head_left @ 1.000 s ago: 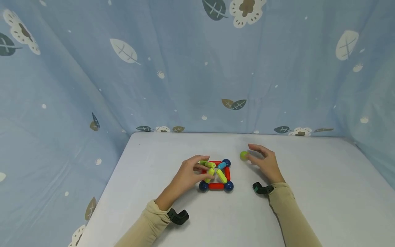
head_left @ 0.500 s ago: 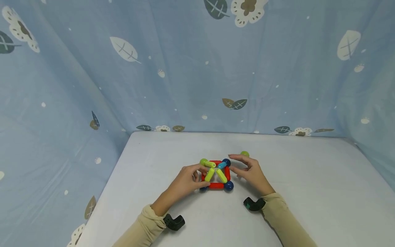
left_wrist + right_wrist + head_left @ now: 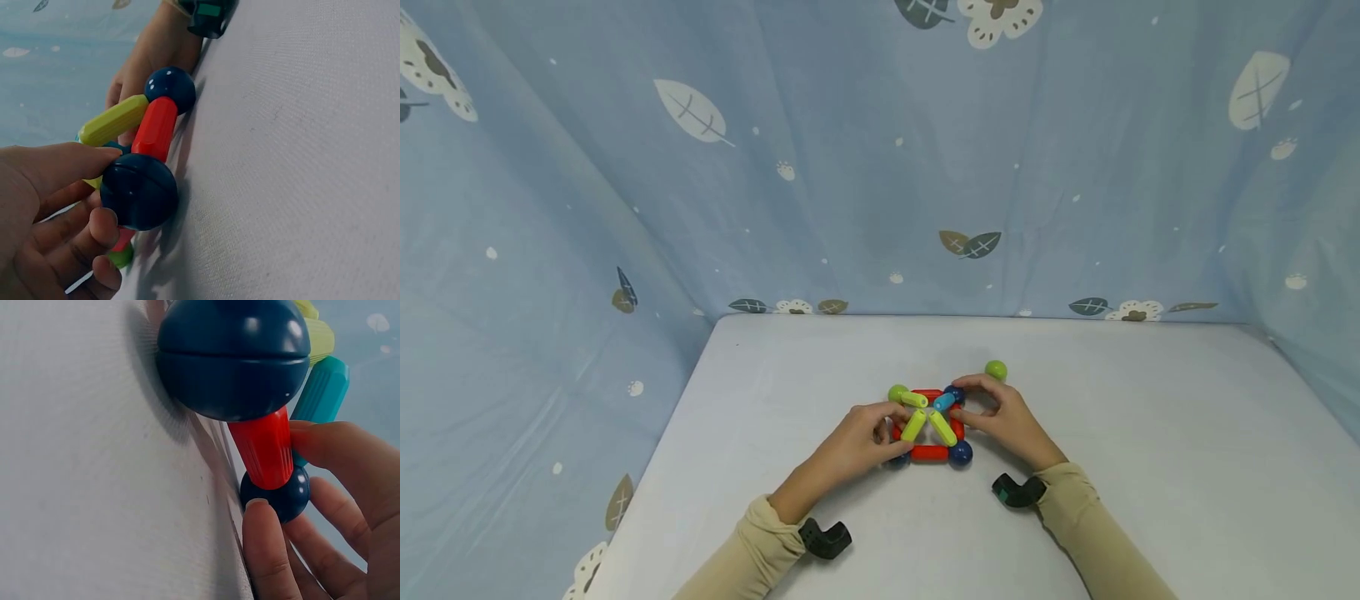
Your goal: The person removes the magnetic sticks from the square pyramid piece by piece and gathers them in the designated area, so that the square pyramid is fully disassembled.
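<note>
You're at a staged recording booth, not a lived-in room: blue leaf-and-flower printed cloth (image 3: 880, 150) hangs as backdrop on three sides, enclosing a plain white table (image 3: 1150, 467). Only a toy set of coloured rods and balls (image 3: 929, 421) sits on it. No furniture or walls visible.

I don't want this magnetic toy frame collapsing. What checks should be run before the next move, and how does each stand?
1. Left hand grips the near-left dark blue ball: ok.
2. Right hand holds the far-right dark blue ball: ok.
3. Red rod square flat on the white table: ok.
4. Loose green ball apart from the frame: ok.
5. Slanted yellow-green rods joined at top: cannot tell.
</note>
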Demonstrator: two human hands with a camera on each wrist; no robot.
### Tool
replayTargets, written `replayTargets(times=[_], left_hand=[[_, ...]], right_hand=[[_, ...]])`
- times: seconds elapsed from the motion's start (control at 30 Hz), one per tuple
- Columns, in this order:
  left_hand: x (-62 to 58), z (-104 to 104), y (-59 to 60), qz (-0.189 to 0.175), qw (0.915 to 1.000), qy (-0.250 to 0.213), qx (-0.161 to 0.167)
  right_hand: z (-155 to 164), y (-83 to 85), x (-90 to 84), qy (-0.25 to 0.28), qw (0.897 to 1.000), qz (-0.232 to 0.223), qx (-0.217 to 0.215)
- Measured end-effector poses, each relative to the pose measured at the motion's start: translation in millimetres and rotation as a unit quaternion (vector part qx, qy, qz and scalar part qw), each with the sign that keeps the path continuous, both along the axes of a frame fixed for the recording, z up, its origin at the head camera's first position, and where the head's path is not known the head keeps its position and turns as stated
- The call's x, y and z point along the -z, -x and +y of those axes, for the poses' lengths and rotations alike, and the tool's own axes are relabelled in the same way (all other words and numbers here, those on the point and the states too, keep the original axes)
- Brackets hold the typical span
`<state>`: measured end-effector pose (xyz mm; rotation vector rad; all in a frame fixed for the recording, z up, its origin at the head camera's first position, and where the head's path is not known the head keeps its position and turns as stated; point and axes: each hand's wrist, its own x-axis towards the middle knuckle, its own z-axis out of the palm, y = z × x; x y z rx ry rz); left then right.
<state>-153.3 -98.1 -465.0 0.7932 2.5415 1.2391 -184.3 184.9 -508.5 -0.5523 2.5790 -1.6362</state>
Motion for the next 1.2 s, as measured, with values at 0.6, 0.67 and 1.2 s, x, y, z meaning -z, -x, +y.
replayTargets(times=[0.6,0.67,1.2], left_hand=[[-4.5,0.7,-3.4,0.029,0.9989,0.015,0.033],[-4.3,0.7,-3.6,0.029,0.9989,0.016,0.034],[-4.1,0.9,-2.9,0.043,0.999,0.003,0.013]], right_hand=[[0.2,-2.3,-1.3,0.006,1.0,-0.019,0.005],[-0.1,-2.0,-1.7,0.009,1.0,-0.02,0.004],[-1.1,-2.8,-3.0,0.006,1.0,-0.024,0.01]])
